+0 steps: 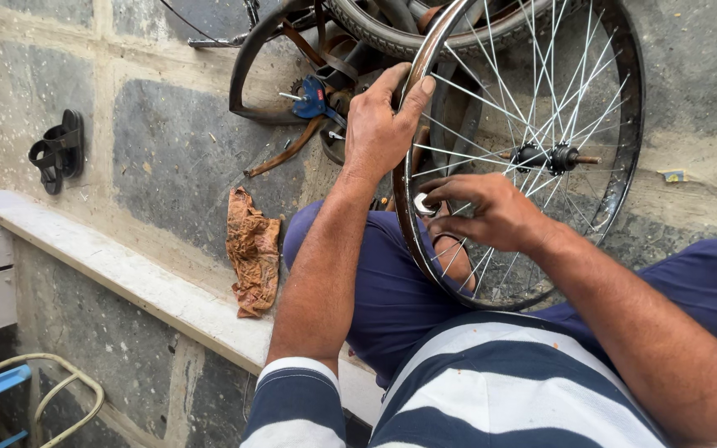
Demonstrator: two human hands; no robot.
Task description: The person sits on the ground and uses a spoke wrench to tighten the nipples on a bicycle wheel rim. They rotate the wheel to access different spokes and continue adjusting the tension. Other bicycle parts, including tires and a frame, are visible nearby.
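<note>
Your left hand grips the bicycle wheel rim steady, so keep your right hand pinching the small spoke tool squarely just below it.

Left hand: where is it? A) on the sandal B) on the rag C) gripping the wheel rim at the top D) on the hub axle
C: the left hand wraps its fingers over the rim near the top, while the right hand pinches a small round tool at the spokes; the rag lies untouched on the ground.
</note>
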